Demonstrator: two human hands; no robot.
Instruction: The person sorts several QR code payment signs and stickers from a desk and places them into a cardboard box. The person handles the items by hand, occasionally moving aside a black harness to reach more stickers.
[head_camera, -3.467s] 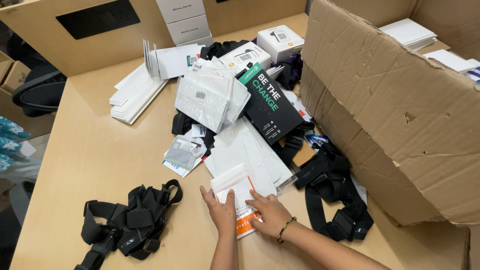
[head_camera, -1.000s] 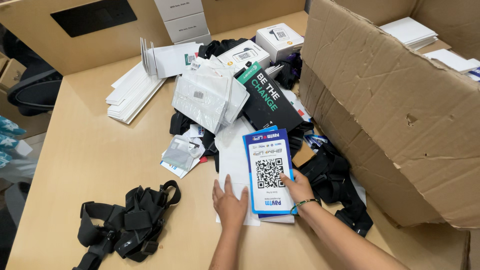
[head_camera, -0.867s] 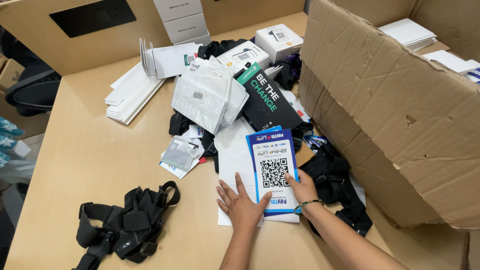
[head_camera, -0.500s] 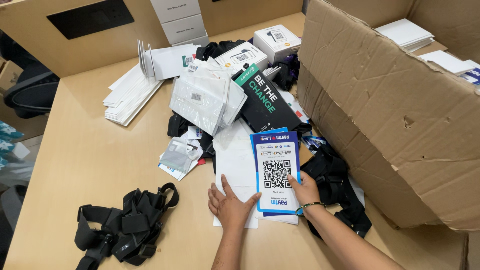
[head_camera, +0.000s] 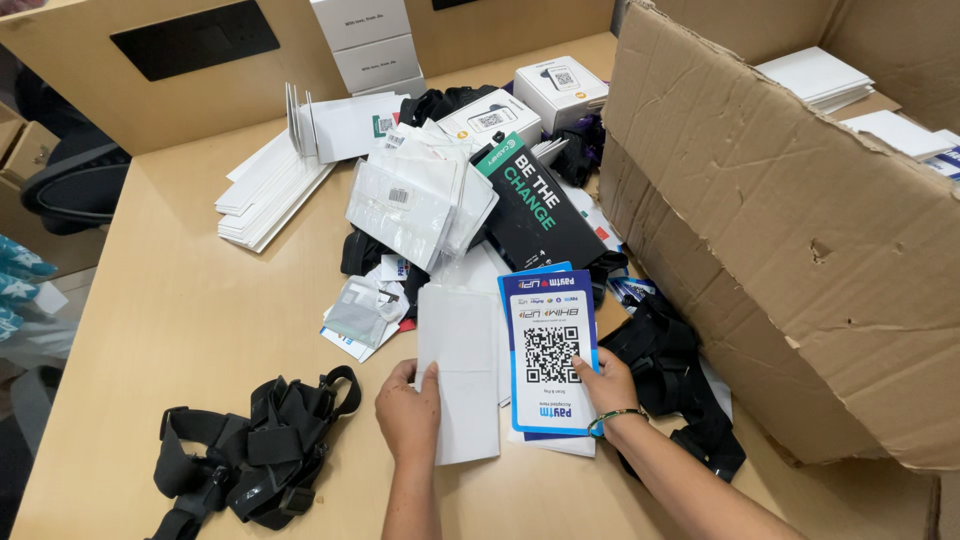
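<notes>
Two bare hands are seen at the near edge of a wooden table, each closed on a flat piece of stationery. A white envelope is gripped by the left hand: the thumb is laid across its lower left corner and the other fingers are curled behind it, so the envelope rises away from the fingers toward the pile. A blue and white card bearing a square printed code is held by the right hand, which wears a green bracelet at the wrist. The fingertips are pressed against the card's right edge, and the palm lies to the right of the card; how the thumb sits behind it cannot be told. The card lies just right of the envelope, and their long edges overlap slightly. More white sheets are seen under the card's lower edge.

Beyond the card, a black box with green trim lies tilted on a heap of clear plastic pouches and white boxes. To the left of the card, well apart from it, a bundle of black straps rests on the table. Just right of the card, more black straps lie beneath the wall of a large torn cardboard box. Far beyond the card and to its left, a fanned stack of white envelopes is spread out.
</notes>
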